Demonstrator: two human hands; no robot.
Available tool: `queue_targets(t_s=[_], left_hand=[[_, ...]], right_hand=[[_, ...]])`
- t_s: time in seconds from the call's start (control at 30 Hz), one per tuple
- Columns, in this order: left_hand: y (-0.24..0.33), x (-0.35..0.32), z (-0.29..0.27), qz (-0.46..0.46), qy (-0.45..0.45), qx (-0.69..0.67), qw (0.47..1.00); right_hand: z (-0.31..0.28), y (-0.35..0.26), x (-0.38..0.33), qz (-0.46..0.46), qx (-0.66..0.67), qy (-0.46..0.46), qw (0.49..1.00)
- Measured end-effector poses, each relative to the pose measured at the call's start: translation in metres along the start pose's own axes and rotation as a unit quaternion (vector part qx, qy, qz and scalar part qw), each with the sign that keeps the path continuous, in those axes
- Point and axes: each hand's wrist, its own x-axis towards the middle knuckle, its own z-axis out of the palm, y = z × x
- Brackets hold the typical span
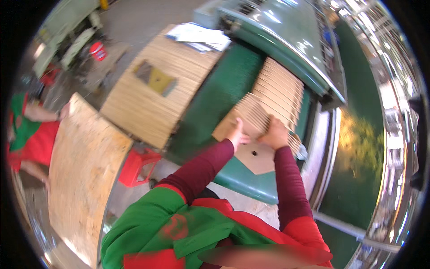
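**Both hands on a fanned stack of wood strips at the green machine**

At far left a co-worker (27, 134) in red and green stands beside a large chipboard sheet (83, 179). Next comes a red stool (136, 166), then a pallet of stacked strips (156, 89). On the green table (210, 103), the left hand (236, 134) lies flat, fingers spread open, on the near edge of the thin wood strips (273, 94). The right hand (275, 134) presses on the same stack, fingers curled over its lower edge; the grip itself is blurred. The strips fan away from both hands toward the machine hood (286, 40).
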Motion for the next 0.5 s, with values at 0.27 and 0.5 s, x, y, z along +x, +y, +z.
queue_targets(t_s=[0.27, 0.5], left_hand=[[-0.019, -0.115, -0.273, 0.017, 0.106, 0.207, 0.973], [-0.031, -0.376, -0.527, 0.132, 0.308, -0.086, 0.938]], right_hand=[[-0.005, -0.029, -0.046, 0.124, 0.139, -0.036, 0.982], [-0.076, -0.218, -0.084, -0.023, 0.078, -0.002, 0.997]])
